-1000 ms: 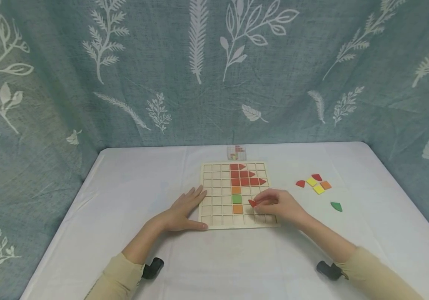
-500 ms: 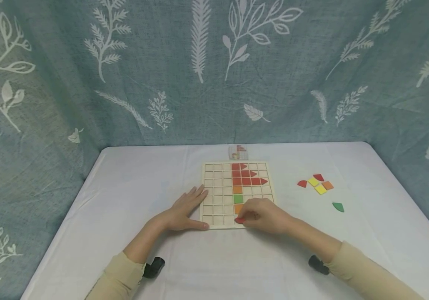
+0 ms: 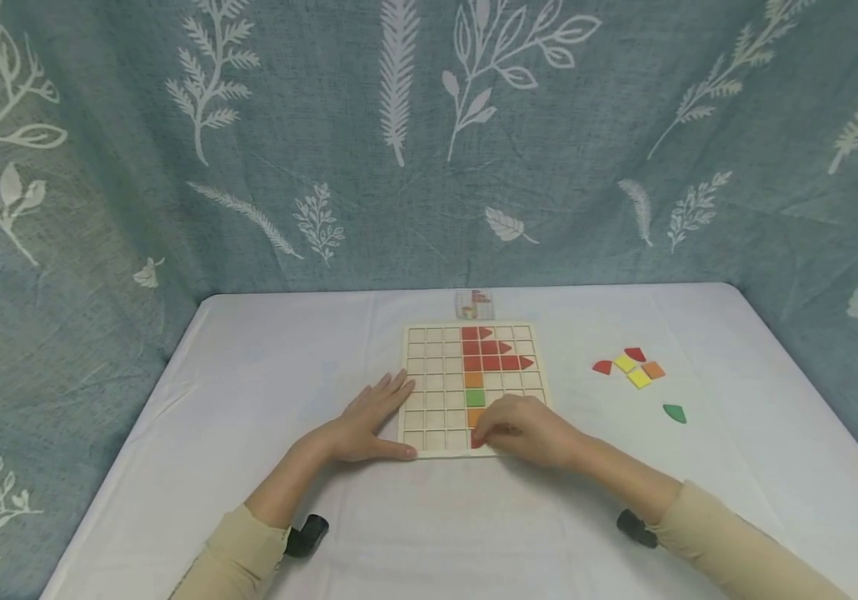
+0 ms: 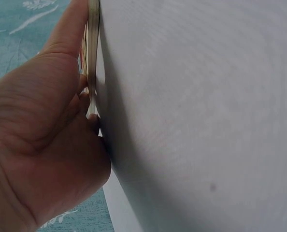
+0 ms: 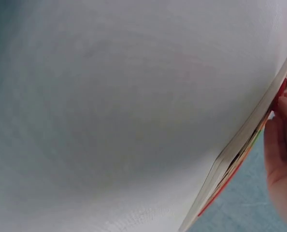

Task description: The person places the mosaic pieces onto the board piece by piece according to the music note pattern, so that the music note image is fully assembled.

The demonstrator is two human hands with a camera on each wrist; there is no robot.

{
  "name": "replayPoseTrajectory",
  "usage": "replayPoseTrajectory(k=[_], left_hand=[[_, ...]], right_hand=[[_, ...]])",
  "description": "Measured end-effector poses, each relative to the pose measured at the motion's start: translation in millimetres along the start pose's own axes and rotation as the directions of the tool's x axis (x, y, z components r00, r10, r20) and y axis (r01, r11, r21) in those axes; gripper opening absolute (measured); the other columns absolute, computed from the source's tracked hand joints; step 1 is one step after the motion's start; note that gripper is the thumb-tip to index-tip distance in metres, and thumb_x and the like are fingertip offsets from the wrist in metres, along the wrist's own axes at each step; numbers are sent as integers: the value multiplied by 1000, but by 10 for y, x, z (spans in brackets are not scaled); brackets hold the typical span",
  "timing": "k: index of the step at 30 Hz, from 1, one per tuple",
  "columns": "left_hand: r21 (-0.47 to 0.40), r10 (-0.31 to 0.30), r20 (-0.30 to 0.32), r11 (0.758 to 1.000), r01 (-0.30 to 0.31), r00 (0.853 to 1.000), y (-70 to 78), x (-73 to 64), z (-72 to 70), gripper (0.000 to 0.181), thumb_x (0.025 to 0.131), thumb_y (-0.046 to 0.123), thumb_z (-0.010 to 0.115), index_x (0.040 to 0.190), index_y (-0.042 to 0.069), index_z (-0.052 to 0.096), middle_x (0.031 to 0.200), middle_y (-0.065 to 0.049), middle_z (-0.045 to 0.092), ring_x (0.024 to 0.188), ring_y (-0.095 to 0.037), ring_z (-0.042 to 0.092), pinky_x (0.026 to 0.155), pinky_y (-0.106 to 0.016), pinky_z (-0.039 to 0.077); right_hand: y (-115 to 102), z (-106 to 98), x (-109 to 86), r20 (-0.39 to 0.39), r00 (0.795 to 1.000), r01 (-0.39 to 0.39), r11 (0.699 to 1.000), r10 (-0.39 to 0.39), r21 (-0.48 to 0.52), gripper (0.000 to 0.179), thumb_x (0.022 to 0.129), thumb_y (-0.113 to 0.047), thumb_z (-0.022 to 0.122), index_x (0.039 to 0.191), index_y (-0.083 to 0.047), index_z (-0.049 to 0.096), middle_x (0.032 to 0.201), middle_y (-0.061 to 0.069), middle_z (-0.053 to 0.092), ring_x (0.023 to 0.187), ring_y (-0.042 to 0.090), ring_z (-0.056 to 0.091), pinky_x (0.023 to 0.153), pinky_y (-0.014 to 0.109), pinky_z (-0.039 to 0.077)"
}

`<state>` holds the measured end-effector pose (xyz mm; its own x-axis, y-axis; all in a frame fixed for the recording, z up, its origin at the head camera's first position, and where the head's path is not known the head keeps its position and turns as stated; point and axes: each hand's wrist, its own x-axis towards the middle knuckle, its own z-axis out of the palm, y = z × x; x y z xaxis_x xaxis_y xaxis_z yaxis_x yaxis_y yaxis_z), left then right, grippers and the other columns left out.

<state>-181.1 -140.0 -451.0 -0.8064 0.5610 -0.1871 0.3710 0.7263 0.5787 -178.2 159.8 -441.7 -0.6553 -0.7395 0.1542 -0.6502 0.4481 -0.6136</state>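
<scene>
A wooden grid board lies on the white table with red, orange and green tiles set in its cells. My left hand rests at its left edge, fingers spread and straight, the thumb at the near left corner; in the left wrist view the hand touches the board's side. My right hand pinches a red quarter-round tile at a cell in the bottom row, just below an orange tile. The fingers hide part of this tile. In the right wrist view the fingertips are down at the board's surface.
Right of the board lie loose pieces: two red quarter-rounds, two yellow squares, an orange square and a green quarter-round. A small pattern card lies beyond the board. A patterned curtain hangs behind the table.
My right hand has moved left and nearer with the red tile, from the board's right part to the bottom row. In the last half second the tile has turned slightly. My left hand stays put.
</scene>
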Motion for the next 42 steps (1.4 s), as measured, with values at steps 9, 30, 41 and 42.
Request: replayPoseTrajectory(k=[9,30,41,42], left_hand=[[5,0,0,1000,0,1000,13,21,-2,103,82,48,75,156,5,18,163,-13,7,149,-32,-1,120,-50,2],[-11,-11,10,1000,11,1000,52,25,-12,102,82,47,75,156,5,19,163,-12,7,149,-32,-1,120,-50,1],[-11,-18,-7,1000,18,1000,20,6,2,103,81,49,75,156,6,19,163,-12,8,149,-33,0,120,-51,2],[-12,-14,-7,1000,14,1000,19,6,2,102,82,49,75,156,6,19,163,-12,8,149,-33,0,120,-51,1]], right_hand=[[-6,11,6,-51,999,-11,999,10,-34,12,85,-5,73,93,-15,76,90,-8,70,85,6,60,75,25,53],[253,-386,-355,-180,794,-487,785,580,384,33,89,-31,72,118,-14,70,115,0,68,105,20,59,88,36,49],[625,-891,-821,-297,651,-599,713,698,363,49,93,-35,67,128,-2,62,124,18,64,107,21,60,84,27,49],[667,-926,-876,-307,635,-625,705,709,335,49,94,-36,66,128,-1,61,124,19,63,108,23,60,83,28,50]])
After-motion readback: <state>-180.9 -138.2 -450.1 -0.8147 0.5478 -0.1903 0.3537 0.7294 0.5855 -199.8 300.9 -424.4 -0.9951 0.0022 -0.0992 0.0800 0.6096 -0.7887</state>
